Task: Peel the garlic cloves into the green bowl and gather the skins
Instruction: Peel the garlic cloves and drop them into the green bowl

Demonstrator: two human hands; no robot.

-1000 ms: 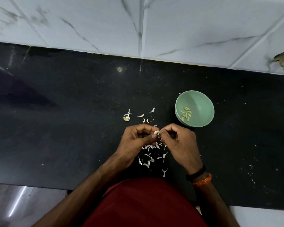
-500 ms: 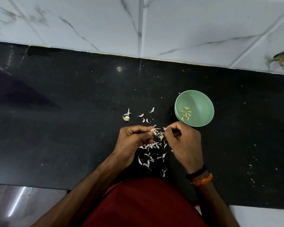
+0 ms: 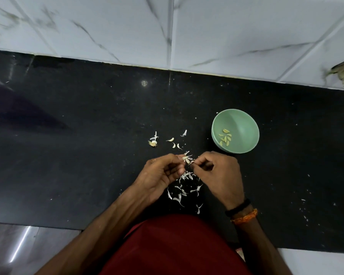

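Both hands (image 3: pixel 189 171) on clove (image 3: pixel 187 160), w/ skin.

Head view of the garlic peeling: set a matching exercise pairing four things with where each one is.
Things:
1. peeled cloves
2. garlic clove
3. loose skins
4. root end

Places:
A. on the counter between the wrists
B. inside the green bowl
C. on the counter, left of everything else
D. pinched between left hand and right hand

Pairs: 1-B, 2-D, 3-A, 4-C
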